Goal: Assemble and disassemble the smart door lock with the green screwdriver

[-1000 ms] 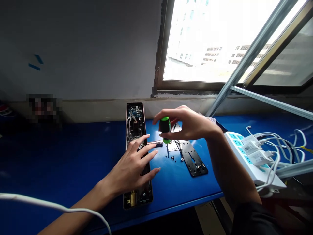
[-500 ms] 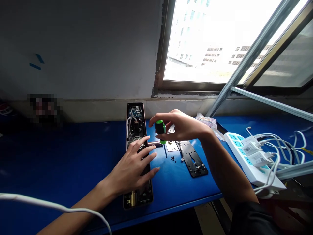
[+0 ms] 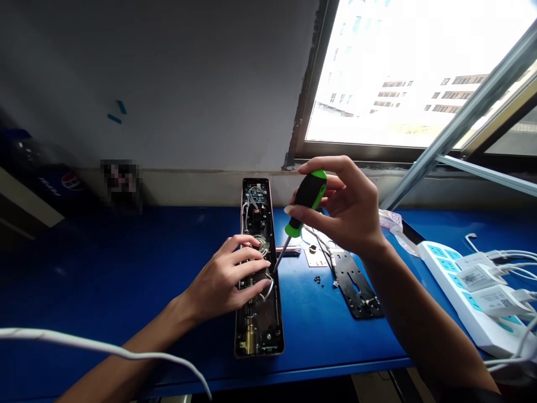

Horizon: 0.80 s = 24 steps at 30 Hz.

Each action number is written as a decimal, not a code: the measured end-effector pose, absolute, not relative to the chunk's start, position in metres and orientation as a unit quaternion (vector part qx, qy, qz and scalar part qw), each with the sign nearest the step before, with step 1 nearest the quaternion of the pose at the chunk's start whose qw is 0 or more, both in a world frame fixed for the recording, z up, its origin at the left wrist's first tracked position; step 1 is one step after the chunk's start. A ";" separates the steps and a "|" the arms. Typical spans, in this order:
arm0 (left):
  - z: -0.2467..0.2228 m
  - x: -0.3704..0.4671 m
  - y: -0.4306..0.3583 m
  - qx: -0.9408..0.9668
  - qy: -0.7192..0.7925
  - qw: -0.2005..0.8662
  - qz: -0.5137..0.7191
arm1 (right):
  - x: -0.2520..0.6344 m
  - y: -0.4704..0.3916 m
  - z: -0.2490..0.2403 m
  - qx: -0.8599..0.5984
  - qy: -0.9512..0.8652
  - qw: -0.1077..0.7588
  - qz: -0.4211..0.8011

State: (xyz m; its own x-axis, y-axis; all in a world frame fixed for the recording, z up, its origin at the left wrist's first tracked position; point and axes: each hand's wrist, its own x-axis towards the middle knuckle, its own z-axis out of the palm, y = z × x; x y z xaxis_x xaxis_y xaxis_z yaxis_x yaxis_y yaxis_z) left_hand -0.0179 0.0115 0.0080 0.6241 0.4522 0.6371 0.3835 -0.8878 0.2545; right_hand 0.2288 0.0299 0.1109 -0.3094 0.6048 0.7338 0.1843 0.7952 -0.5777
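Observation:
A long, narrow black housing [image 3: 259, 347], which looks like an electronic door lock, lies open with its circuit board, white wires and a brass part showing. My left hand [image 3: 232, 271] lies across its middle, fingers stretched out and apart, covering some inner parts. In my right hand [image 3: 348, 207] is a green and black screwdriver [image 3: 309, 193], gripped by the handle between thumb and fingers. Its shaft slants down to the left, and the tip meets the housing's right edge. Whether it sits on a screw I cannot tell.
Right of the housing lie several small black screws [image 3: 319, 281], a small metal plate [image 3: 315, 256], a cable and a black mounting plate [image 3: 356, 285]. Farther right is a white power strip [image 3: 457, 285] with chargers. A white cable [image 3: 104, 348] crosses the lower left.
The screwdriver has gone from upright to slanted, its shaft now showing and its tip at the housing's edge. My left hand's fingers have drawn closer together. The whole view has shifted.

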 end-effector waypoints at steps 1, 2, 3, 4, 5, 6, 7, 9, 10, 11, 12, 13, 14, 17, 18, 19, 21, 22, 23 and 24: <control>0.008 -0.018 0.012 0.899 0.233 0.035 0.370 | 0.227 0.031 0.109 -0.255 -0.779 0.540 0.189; 0.007 -0.018 0.012 0.898 0.231 0.023 0.375 | 0.226 0.031 0.107 -0.258 -0.775 0.548 0.181; 0.006 -0.017 0.012 0.896 0.230 0.011 0.379 | 0.225 0.032 0.106 -0.263 -0.771 0.553 0.174; 0.006 -0.017 0.012 0.895 0.229 0.002 0.384 | 0.224 0.033 0.104 -0.267 -0.768 0.557 0.168; 0.005 -0.016 0.011 0.893 0.229 -0.005 0.388 | 0.223 0.033 0.103 -0.271 -0.767 0.558 0.162; 0.005 -0.016 0.011 0.890 0.231 -0.009 0.392 | 0.222 0.033 0.102 -0.274 -0.767 0.558 0.159; 0.004 -0.016 0.011 0.889 0.235 -0.009 0.394 | 0.222 0.033 0.101 -0.276 -0.766 0.559 0.156; 0.004 -0.015 0.011 0.886 0.242 -0.003 0.395 | 0.221 0.033 0.101 -0.272 -0.764 0.564 0.156; 0.003 -0.015 0.011 0.886 0.244 0.003 0.395 | 0.221 0.034 0.101 -0.267 -0.764 0.566 0.157; 0.003 -0.015 0.011 0.885 0.246 0.010 0.395 | 0.221 0.034 0.101 -0.259 -0.765 0.568 0.160; 0.002 -0.014 0.011 0.884 0.247 0.018 0.397 | 0.222 0.034 0.101 -0.249 -0.767 0.568 0.164; 0.002 -0.014 0.010 0.882 0.248 0.027 0.401 | 0.222 0.034 0.101 -0.239 -0.770 0.568 0.169; 0.001 -0.013 0.010 0.878 0.250 0.038 0.406 | 0.222 0.034 0.101 -0.227 -0.774 0.566 0.172; 0.000 -0.012 0.010 0.864 0.267 0.067 0.422 | 0.222 0.031 0.101 -0.202 -0.786 0.557 0.176; -0.001 -0.012 0.010 0.859 0.277 0.073 0.425 | 0.221 0.030 0.101 -0.199 -0.793 0.548 0.178; -0.001 -0.012 0.010 0.854 0.286 0.077 0.428 | 0.220 0.029 0.102 -0.199 -0.799 0.537 0.182; 0.000 -0.013 0.012 0.849 0.301 0.078 0.428 | 0.218 0.026 0.101 -0.201 -0.811 0.516 0.188; 0.001 -0.015 0.013 0.849 0.304 0.079 0.425 | 0.216 0.025 0.101 -0.198 -0.813 0.514 0.187; 0.003 -0.018 0.014 0.853 0.302 0.081 0.417 | 0.214 0.025 0.101 -0.192 -0.814 0.517 0.182; 0.006 -0.021 0.015 0.862 0.296 0.085 0.403 | 0.212 0.024 0.100 -0.185 -0.813 0.523 0.178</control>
